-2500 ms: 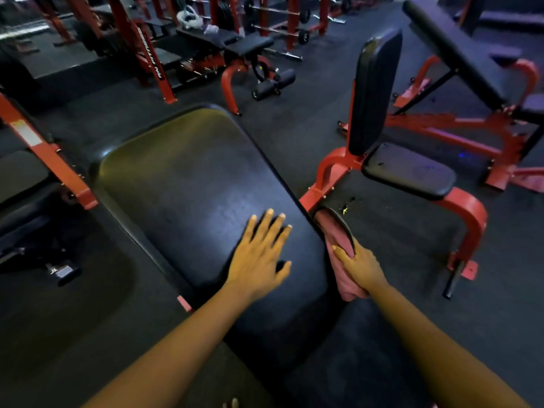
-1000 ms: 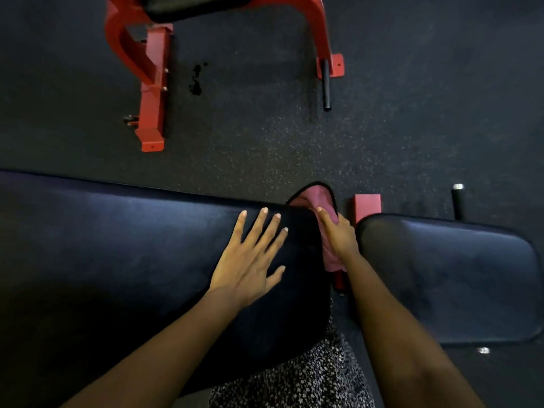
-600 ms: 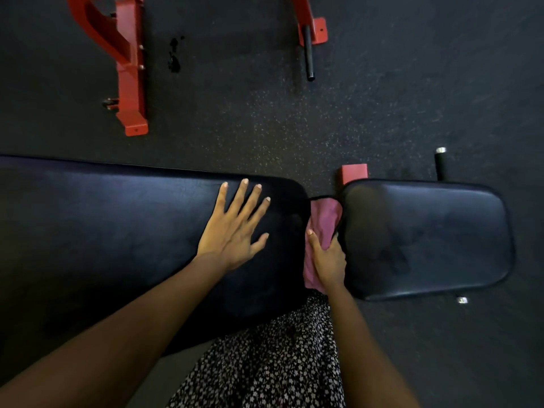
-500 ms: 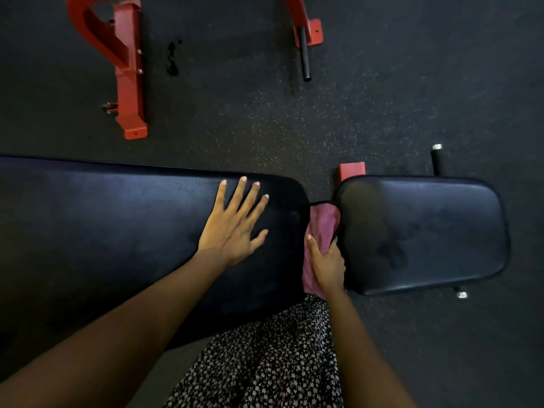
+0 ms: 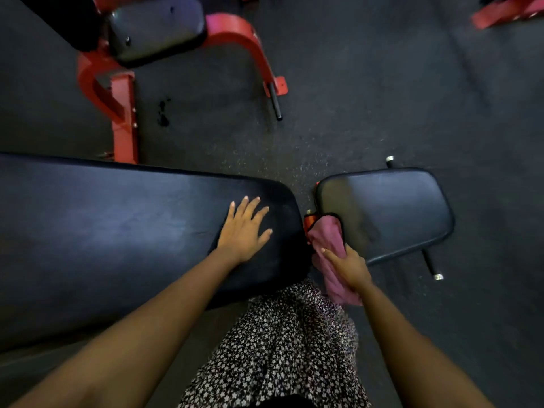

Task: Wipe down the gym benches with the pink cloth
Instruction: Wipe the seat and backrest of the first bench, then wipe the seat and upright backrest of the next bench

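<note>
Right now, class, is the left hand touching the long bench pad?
Touching. The head view shows the left hand lying flat, palm down, on the long bench pad, with no gap between them.

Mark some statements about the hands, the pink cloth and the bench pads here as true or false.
1. The left hand lies flat on the long bench pad. True.
2. The right hand holds the pink cloth. True.
3. The pink cloth is spread over the middle of the long bench pad. False: it is bunched at the gap, against the short seat pad.
4. The left hand grips a spray bottle. False: its fingers are spread and hold nothing.
5. A red-framed bench stands beyond the long bench pad. True.
</note>
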`<state>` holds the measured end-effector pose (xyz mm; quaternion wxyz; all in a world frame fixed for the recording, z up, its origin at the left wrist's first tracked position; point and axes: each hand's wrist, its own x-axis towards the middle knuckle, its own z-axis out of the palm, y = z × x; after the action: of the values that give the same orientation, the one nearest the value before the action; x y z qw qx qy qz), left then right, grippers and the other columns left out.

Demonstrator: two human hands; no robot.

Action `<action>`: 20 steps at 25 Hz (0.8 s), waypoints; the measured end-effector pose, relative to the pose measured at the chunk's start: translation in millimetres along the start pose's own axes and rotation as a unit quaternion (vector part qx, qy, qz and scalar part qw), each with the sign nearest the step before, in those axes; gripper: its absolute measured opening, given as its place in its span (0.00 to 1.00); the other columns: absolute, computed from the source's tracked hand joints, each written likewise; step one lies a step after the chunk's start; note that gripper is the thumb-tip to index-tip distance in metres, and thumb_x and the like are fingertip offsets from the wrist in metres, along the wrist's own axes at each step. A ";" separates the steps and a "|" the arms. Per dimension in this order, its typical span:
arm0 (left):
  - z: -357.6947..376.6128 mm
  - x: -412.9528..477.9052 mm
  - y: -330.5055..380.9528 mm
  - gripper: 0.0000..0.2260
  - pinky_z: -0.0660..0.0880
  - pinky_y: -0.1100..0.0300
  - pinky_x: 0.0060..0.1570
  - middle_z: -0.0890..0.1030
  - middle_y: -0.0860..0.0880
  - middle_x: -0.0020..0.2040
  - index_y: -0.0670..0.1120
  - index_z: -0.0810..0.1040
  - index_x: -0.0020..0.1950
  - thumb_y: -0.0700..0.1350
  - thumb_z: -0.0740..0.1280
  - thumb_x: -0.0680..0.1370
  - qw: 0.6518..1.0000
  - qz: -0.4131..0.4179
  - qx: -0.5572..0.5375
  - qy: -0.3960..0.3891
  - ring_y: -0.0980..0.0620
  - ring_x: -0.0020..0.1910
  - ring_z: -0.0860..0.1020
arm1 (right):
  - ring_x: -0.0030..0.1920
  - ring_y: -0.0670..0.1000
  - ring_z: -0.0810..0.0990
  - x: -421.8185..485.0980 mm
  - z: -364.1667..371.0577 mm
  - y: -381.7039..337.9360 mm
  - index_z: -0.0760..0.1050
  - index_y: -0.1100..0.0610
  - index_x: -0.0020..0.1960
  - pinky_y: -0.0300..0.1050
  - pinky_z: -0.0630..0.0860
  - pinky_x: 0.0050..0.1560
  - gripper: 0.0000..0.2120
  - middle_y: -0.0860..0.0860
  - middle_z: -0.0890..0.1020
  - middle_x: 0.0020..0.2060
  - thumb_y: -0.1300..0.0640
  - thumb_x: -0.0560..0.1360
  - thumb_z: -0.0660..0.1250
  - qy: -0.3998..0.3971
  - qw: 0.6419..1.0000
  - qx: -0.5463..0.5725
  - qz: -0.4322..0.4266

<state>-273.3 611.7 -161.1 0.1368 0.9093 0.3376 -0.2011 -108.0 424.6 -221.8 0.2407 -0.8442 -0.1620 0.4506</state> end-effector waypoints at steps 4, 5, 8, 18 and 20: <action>10.5 -68.7 17.4 0.27 0.44 0.49 0.73 0.55 0.48 0.76 0.49 0.60 0.74 0.59 0.53 0.78 0.993 0.066 -0.095 -0.024 0.47 0.76 0.51 | 0.56 0.58 0.77 -79.2 -33.9 5.9 0.73 0.54 0.63 0.47 0.72 0.56 0.23 0.58 0.79 0.59 0.41 0.74 0.65 0.038 0.999 0.025 0.001; 11.6 -82.9 21.4 0.28 0.45 0.48 0.73 0.58 0.48 0.76 0.50 0.62 0.73 0.60 0.52 0.76 0.987 0.090 -0.130 -0.031 0.47 0.76 0.54 | 0.55 0.57 0.78 -103.3 -38.2 14.3 0.73 0.54 0.63 0.46 0.72 0.55 0.23 0.57 0.79 0.59 0.41 0.73 0.66 0.044 0.998 0.034 0.006; 6.5 -103.4 39.1 0.21 0.52 0.45 0.74 0.63 0.49 0.73 0.50 0.67 0.70 0.55 0.58 0.79 0.964 0.116 -0.236 -0.038 0.50 0.72 0.62 | 0.55 0.56 0.79 -163.9 -45.6 52.4 0.74 0.53 0.61 0.47 0.74 0.54 0.23 0.55 0.81 0.56 0.42 0.72 0.68 0.076 0.997 0.028 0.016; -3.7 -49.9 288.5 0.23 0.58 0.67 0.64 0.71 0.46 0.67 0.44 0.70 0.69 0.52 0.65 0.77 0.927 0.283 -0.197 -0.148 0.51 0.68 0.68 | 0.53 0.54 0.79 -269.8 -147.3 252.4 0.76 0.52 0.59 0.45 0.72 0.50 0.19 0.53 0.82 0.55 0.43 0.72 0.68 0.200 0.961 0.133 0.136; -3.5 -47.5 371.2 0.21 0.59 0.65 0.65 0.70 0.47 0.68 0.44 0.69 0.70 0.49 0.64 0.78 0.920 0.291 -0.207 -0.162 0.50 0.68 0.68 | 0.54 0.54 0.79 -281.8 -187.5 297.6 0.76 0.52 0.59 0.45 0.73 0.51 0.19 0.53 0.82 0.55 0.43 0.72 0.68 0.211 0.957 0.132 0.149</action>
<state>-56.8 313.9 -94.3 0.4273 0.8738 0.0658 -0.2227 -86.5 -10.0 -104.1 0.3088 -0.8955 0.0806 0.3100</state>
